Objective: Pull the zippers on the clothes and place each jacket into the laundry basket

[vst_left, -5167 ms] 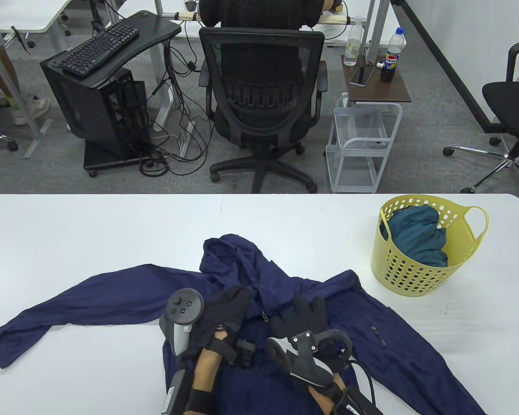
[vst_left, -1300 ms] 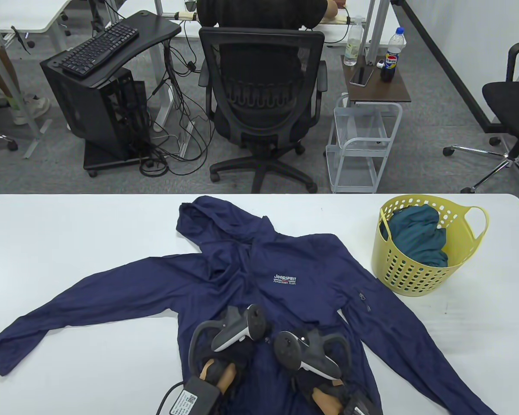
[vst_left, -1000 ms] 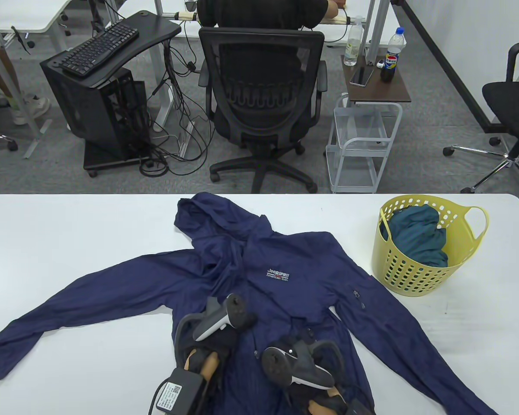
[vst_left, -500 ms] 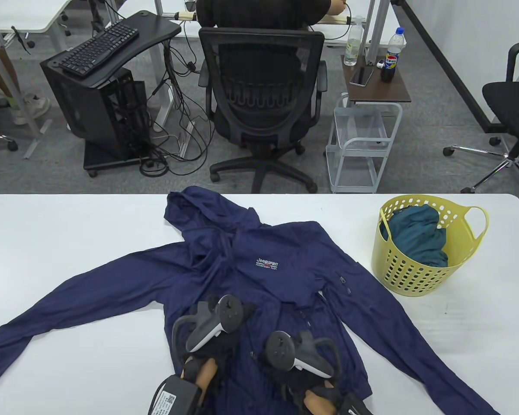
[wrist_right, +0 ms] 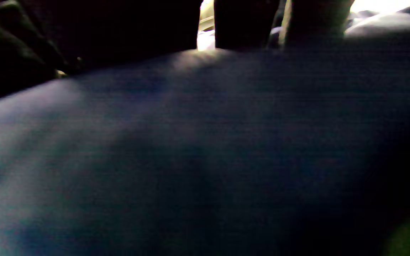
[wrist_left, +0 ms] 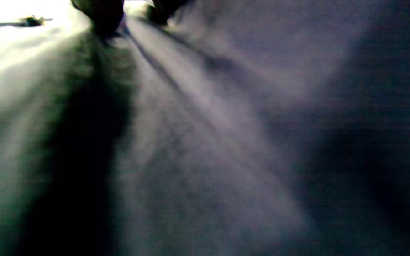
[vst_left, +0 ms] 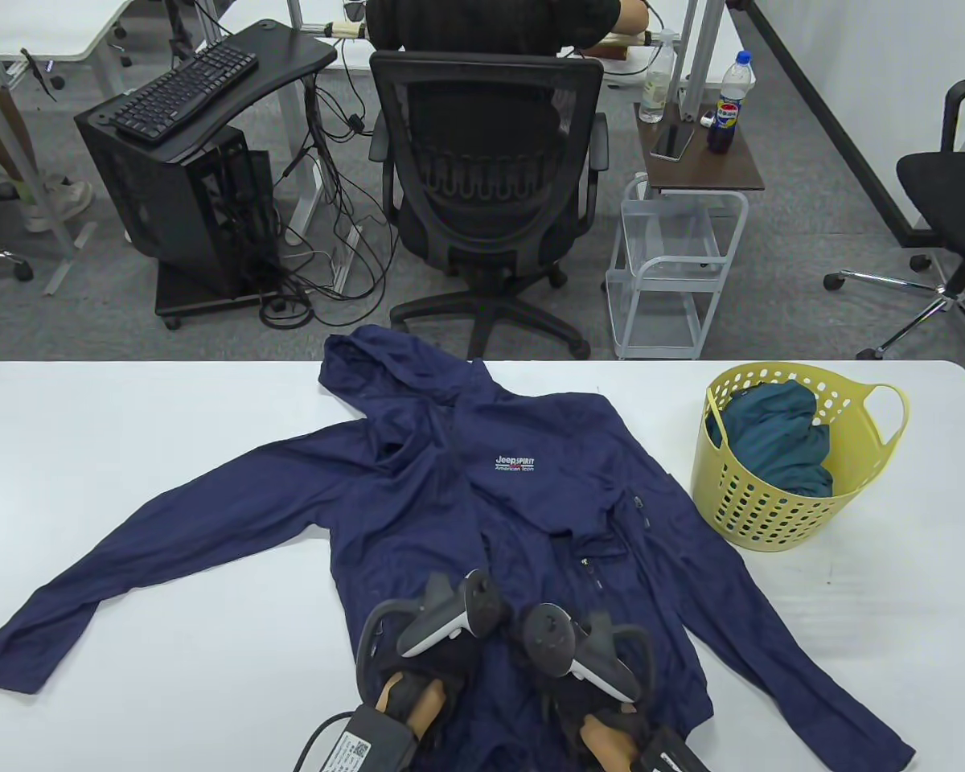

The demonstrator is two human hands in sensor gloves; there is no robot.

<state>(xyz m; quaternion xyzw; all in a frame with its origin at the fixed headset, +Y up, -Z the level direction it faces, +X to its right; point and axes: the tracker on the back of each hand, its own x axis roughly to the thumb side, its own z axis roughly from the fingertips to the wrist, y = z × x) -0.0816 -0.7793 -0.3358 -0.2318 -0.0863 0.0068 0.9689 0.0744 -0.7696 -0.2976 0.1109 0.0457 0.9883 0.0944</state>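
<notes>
A navy hooded jacket lies spread front-up on the white table, sleeves out to both sides, its hood over the far edge. Both gloved hands are on its lower front, side by side. In the table view the trackers hide the fingers of my left hand and right hand. In the blurred left wrist view, jacket folds radiate from the pinching fingertips. In the right wrist view, dark fingers dip behind a raised ridge of jacket cloth.
A yellow perforated laundry basket stands at the table's right, beside the jacket's right shoulder, with a teal garment in it. Beyond the far edge are an office chair with a seated person and a small wire cart.
The jacket went from bunched to spread flat, then slid away and a little right, so its hood now hangs past the far edge. Both hands shifted right with it.
</notes>
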